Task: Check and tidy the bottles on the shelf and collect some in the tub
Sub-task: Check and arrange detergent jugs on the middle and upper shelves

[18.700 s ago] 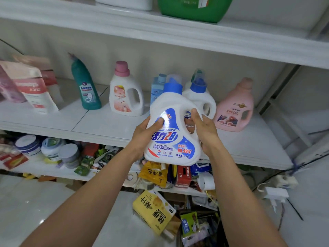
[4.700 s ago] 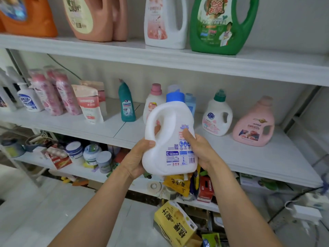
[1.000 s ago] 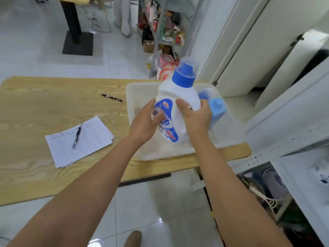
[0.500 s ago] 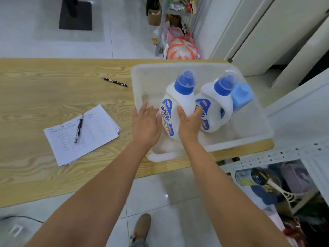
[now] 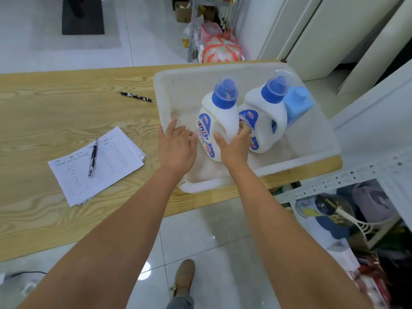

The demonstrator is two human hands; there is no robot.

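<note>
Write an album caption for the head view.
The right hand grips a white detergent bottle standing in the tub beside a second bottle; the left hand open alongside.

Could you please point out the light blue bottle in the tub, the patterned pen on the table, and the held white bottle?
Light blue square plastic bottle (image 5: 298, 108): head view, body below the cap.
Black-and-white patterned pen (image 5: 136, 99): head view, mid-barrel.
White plastic blue-capped detergent bottle (image 5: 225, 118): head view, white shoulder.

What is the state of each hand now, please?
Left hand: open, holding nothing.
Right hand: closed round the near white bottle in the tub.
</note>
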